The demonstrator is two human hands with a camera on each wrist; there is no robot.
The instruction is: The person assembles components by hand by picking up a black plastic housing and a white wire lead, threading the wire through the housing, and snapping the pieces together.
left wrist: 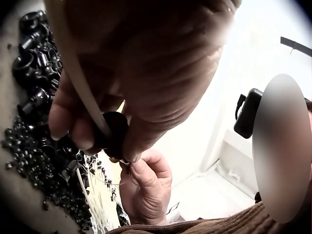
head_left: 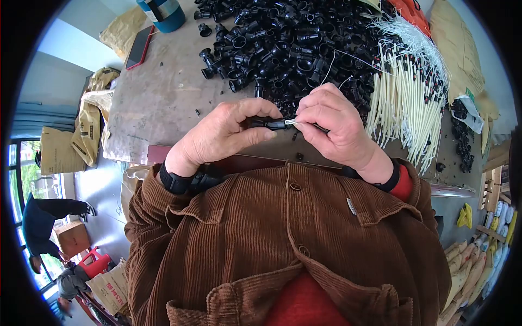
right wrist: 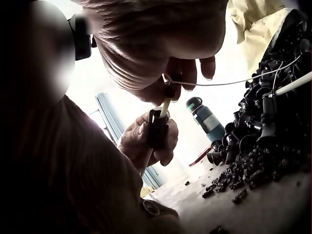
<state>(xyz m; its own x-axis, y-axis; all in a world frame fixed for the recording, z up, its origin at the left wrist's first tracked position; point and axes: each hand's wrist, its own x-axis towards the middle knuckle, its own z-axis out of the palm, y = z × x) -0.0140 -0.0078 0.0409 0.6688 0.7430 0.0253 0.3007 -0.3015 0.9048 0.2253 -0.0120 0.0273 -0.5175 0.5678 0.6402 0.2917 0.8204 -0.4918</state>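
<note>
My left hand (head_left: 225, 130) grips a black plastic fitting (head_left: 274, 124) close in front of the jacket, thumb below and fingers above. A cream rod (left wrist: 80, 83) runs into the fitting in the left wrist view. In the right wrist view the rod's other end (right wrist: 165, 108) comes out of the fitting toward my right hand (head_left: 334, 125). Thumb and fingers of that hand pinch the rod's dark tip, which they partly cover. From the pinch trails a thin white string (right wrist: 219, 84).
Black fittings (head_left: 272, 60) lie heaped at the table's far side. Right of them is a bundle of cream rods (head_left: 405, 98) with white strings. A phone (head_left: 140, 48) and a blue bottle (head_left: 167, 19) occupy the far left of the table (head_left: 157, 98). Another person (head_left: 46, 223) is at left.
</note>
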